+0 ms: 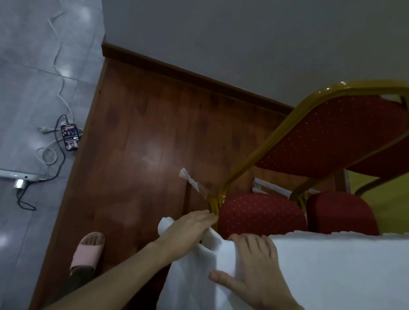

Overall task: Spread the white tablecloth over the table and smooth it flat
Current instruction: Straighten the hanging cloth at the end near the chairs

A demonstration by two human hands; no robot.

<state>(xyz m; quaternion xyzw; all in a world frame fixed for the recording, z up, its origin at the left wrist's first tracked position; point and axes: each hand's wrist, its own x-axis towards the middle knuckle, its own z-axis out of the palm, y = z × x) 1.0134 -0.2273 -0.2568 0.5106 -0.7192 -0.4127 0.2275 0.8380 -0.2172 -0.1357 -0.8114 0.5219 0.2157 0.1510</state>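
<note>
The white tablecloth point(337, 290) covers the table at the lower right and hangs down over its near left corner. My left hand point(185, 228) grips the bunched corner fold of the cloth, fingers closed over it beside a chair leg. My right hand point(251, 271) lies flat on the cloth at the table's corner, fingers spread and pressing the fabric down. The table itself is hidden under the cloth.
Two red padded chairs with gold frames point(336, 139) stand tight against the table's far side. A phone point(70, 136) with cables and a white device point(12, 174) lie on the grey tile floor at left. My sandalled foot point(88, 250) is on the wooden floor.
</note>
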